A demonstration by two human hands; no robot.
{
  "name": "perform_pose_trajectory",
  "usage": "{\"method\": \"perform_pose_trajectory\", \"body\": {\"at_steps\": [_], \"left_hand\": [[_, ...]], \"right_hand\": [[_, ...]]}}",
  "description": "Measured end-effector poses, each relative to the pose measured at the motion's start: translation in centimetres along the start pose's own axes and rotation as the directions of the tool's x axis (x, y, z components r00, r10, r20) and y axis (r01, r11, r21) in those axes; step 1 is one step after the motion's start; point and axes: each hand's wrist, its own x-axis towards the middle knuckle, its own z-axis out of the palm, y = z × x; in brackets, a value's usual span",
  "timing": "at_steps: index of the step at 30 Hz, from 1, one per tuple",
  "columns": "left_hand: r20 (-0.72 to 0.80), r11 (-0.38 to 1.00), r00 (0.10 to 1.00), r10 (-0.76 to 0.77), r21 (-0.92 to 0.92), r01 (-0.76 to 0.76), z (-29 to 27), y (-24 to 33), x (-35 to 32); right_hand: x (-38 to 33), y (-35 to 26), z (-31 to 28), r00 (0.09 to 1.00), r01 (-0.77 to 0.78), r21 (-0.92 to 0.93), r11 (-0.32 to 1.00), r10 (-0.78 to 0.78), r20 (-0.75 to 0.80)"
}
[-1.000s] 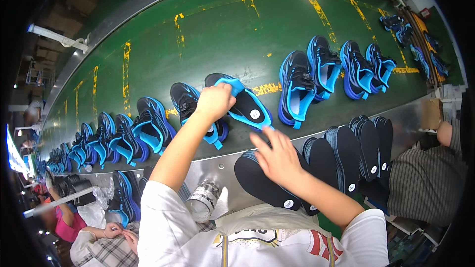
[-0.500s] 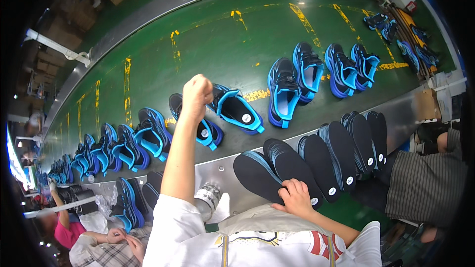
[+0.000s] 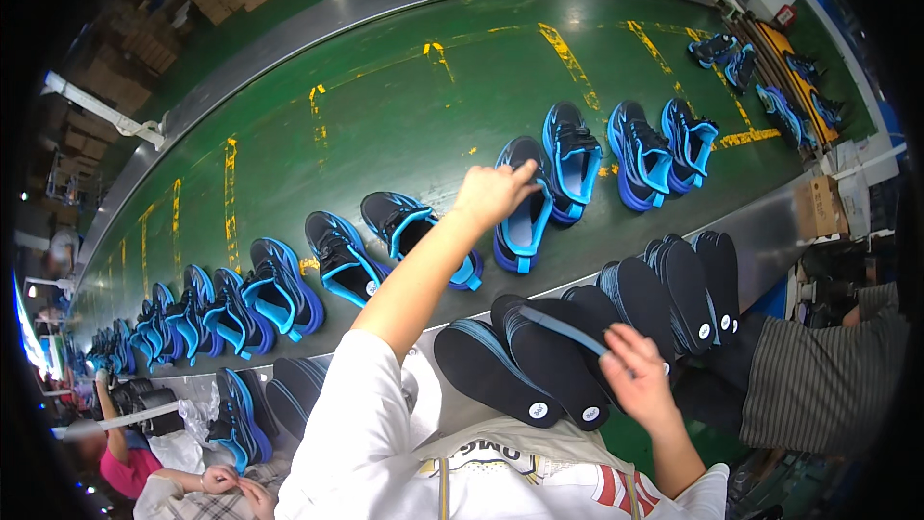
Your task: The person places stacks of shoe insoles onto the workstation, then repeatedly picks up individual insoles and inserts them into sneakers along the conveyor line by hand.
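My left hand (image 3: 494, 195) reaches over the belt to a black and blue sneaker (image 3: 525, 221). Its fingertips are apart over the sneaker's tongue and opening; whether they grip it I cannot tell for sure. A pale insole lies inside that shoe. Between the fingers of my right hand (image 3: 640, 380) is one end of an insole (image 3: 566, 329), seen nearly edge-on, blue-grey, raised above piles of black insoles (image 3: 491, 366) with round white stickers. Left of my left hand, two sneakers (image 3: 342, 255) hold black insoles; my forearm partly covers one of them.
More sneakers stand in a row on the green belt (image 3: 385, 116) with yellow marks, on both sides. A metal ledge (image 3: 760, 265) runs along the near edge. A co-worker's hands (image 3: 236, 486) are at lower left; a person in striped clothing (image 3: 818, 376) is at right.
My left hand has moved right and down from a raised fist to the sneaker, its fingers extending. My right hand has lifted an insole off the pile. The view has shifted slightly.
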Motion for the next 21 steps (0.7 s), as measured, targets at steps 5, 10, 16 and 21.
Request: {"method": "perform_pose_trajectory", "body": {"at_steps": [5,10,16,21], "left_hand": [[0.017,0.994,0.995,-0.102,-0.041,0.103,-1.8,-1.3,1.4],[0.250,0.935,0.918,-0.307,-0.103,0.340,-3.1,-1.1,1.4],[0.461,0.603,0.779,-0.424,-0.498,0.623,-1.4,-3.3,-0.3],[0.367,0.564,0.803,-0.469,-0.575,0.592,-0.4,-2.0,-1.0]], "right_hand": [[5.8,0.5,-3.5,0.942,0.117,-0.222,0.968,-0.179,-0.284],[11.2,-1.6,-3.0,0.891,0.355,-0.299,0.886,-0.418,-0.179],[15.4,0.7,2.4,0.872,0.484,-0.424,0.766,-0.462,0.161],[18.3,3.5,8.4,0.878,0.464,-0.365,0.807,-0.473,0.070]]}}
